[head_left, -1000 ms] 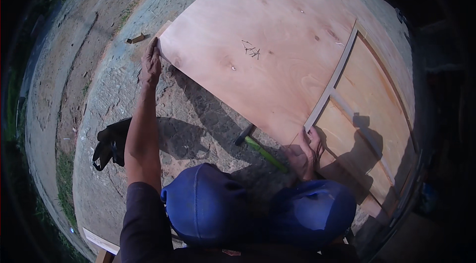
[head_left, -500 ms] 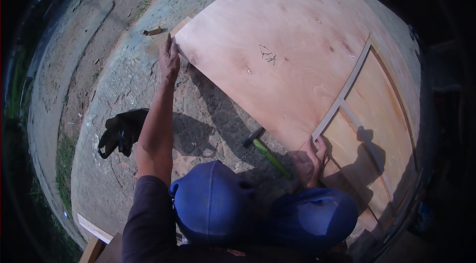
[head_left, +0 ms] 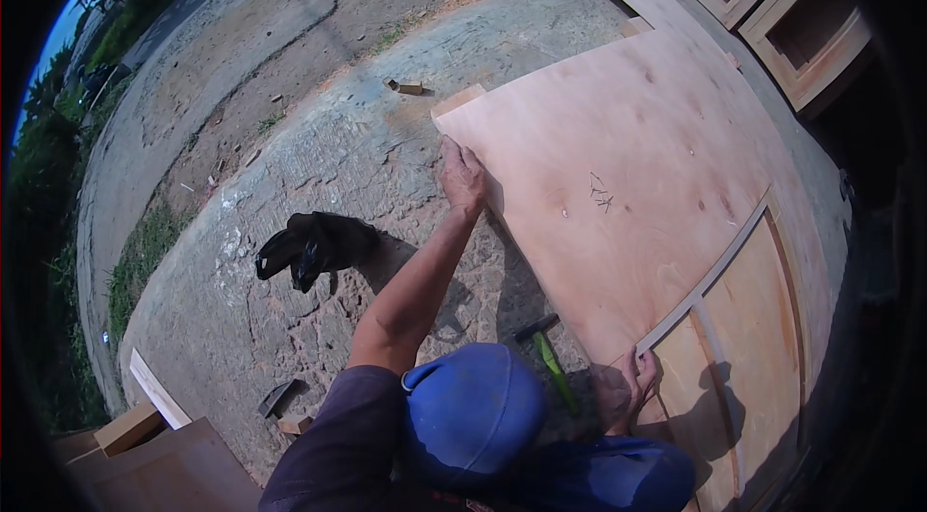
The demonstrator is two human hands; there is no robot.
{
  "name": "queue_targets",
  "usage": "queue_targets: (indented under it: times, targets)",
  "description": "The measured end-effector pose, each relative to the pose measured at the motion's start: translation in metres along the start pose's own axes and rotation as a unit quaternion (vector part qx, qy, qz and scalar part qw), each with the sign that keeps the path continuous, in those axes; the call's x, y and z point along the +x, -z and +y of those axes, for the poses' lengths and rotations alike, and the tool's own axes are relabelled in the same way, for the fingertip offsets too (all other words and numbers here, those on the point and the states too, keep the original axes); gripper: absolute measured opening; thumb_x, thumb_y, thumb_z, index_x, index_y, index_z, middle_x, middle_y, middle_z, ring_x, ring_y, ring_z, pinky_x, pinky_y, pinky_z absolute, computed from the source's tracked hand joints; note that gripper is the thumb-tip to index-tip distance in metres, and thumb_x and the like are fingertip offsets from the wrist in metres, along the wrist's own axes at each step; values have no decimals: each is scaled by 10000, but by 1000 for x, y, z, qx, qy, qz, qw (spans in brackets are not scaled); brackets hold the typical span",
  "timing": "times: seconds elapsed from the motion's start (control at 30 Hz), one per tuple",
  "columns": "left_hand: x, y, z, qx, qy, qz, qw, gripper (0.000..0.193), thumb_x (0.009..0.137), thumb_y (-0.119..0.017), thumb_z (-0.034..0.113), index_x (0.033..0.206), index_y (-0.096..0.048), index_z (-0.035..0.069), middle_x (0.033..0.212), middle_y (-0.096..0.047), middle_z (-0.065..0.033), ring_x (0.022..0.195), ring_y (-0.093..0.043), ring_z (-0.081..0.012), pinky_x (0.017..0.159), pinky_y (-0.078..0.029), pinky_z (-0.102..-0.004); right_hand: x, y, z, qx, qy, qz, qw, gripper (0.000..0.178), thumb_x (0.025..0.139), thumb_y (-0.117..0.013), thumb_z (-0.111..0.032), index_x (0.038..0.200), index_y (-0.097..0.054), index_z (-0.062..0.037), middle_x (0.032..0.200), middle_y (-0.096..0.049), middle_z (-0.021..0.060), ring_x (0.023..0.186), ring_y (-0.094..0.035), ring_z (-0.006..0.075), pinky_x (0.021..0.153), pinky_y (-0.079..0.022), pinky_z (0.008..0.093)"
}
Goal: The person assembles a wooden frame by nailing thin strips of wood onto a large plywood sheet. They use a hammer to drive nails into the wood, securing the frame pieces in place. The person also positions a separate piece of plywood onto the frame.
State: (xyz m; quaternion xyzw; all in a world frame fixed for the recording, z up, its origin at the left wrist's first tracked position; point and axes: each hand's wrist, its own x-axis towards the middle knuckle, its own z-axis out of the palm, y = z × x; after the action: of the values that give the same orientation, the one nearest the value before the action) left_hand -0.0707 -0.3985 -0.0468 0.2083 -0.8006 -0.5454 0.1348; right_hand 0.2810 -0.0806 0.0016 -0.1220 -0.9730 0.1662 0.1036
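A large pinkish plywood sheet (head_left: 618,126) lies on the stony ground in front of me. My left hand (head_left: 464,176) grips its left edge close to the corner, fingers bent together against the rim. A light wooden frame (head_left: 702,295) with cross rails rests over the right part of the sheet. At the near end of its rail, my right hand (head_left: 632,388) closes thumb and fingers about the frame's corner and the sheet's edge. Several nails (head_left: 601,192) lie loose on the plywood. A hammer (head_left: 553,367) with a green handle lies on the ground between my hands.
Left of my forearm lies a black plastic bag (head_left: 319,244). A small brown box (head_left: 406,86) sits beyond the sheet's corner. Boards (head_left: 159,454) are at lower left, near a dark tool (head_left: 280,398). Panelled wooden doors (head_left: 806,25) stand at the far right.
My view has swung left and up, so the sheet appears farther right. My left hand's fingers, stretched out at the corner before, are now bent at the edge. The right hand keeps its place.
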Motion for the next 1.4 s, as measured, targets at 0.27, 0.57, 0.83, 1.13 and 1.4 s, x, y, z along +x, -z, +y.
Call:
queue_targets:
  times: [0.27,0.57,0.83,1.13,1.4]
  targets:
    - [2,8,-3,79,-53,41,995,568,1025,-395,211,1476,-278,-113,1339,-521,-358,1180,-560,-490,991,-473,-475,-2,-5,-2,6,8,-5,1000,766,712,-799,-464,1365,-609,-111,1419,-469,195,1284,-455,384,1076,-302,526]
    - [10,12,-9,143,-108,28,984,620,970,-414,168,1506,-245,-94,1474,-424,-308,1342,-439,-450,1124,-366,-454,-2,-7,1,9,2,-2,1000,761,712,-790,-471,1365,-611,-123,1413,-475,193,1278,-460,384,1072,-300,533]
    - [113,12,18,346,-275,-98,892,682,815,-506,105,1492,-425,95,1549,-405,-184,1432,-376,-372,1175,-306,-462,3,-15,-10,26,0,12,1000,758,712,-782,-478,1366,-612,-134,1407,-480,191,1272,-465,384,1067,-298,539]
    - [106,-53,54,287,-222,-146,920,599,797,-480,66,1386,-565,131,1393,-573,-140,1255,-534,-380,1084,-418,-448,-3,0,-6,16,-31,-9,999,744,686,-801,-405,1356,-613,-139,1427,-448,184,1301,-432,378,1074,-276,556]
    - [120,-58,32,357,-316,-120,871,565,843,-439,113,1398,-548,135,1401,-566,-141,1270,-520,-373,1095,-404,-446,4,4,-5,39,-40,-17,998,755,667,-837,-371,1352,-614,-142,1441,-426,175,1309,-421,366,1078,-260,560]
